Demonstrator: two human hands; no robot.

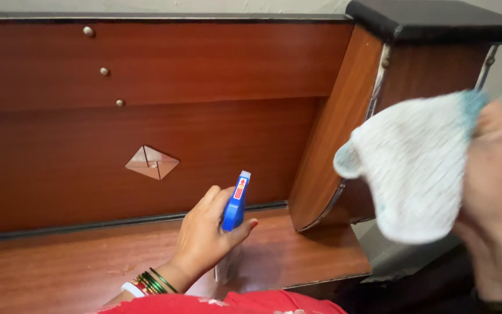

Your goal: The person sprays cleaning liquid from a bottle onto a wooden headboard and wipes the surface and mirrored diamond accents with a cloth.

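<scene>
We see a spray bottle (235, 210) with a blue trigger head held upright in the left hand (207, 232); its clear body stands on or just above the reddish wooden shelf (76, 261) below — we cannot tell whether it touches. The left fingers (240, 231) are closed around the neck, just under the blue head, with the thumb lying along the near side. The nozzle points away from us toward the wooden back panel (204, 134) beyond the fingers. On the left wrist sit green and red bangles (152, 283), and a red sleeve (233, 304) fills the bottom edge below them.

To the right of the bottle, well apart from it, the right hand (498, 197) holds up a white knitted cloth (416, 166) with a blue-green edge — the cloth hangs down from the hand, loose and open. The right fingers are behind the cloth, gripping its upper corner, though we see little of them.

Between the two hands stands a slanted wooden side post (335, 128) with a dark cap (431, 20) on top. Left of the left fingers, on the back panel, is a diamond-shaped inlay (151, 162), and above it a slanting line of three small metal studs (104, 71).
</scene>
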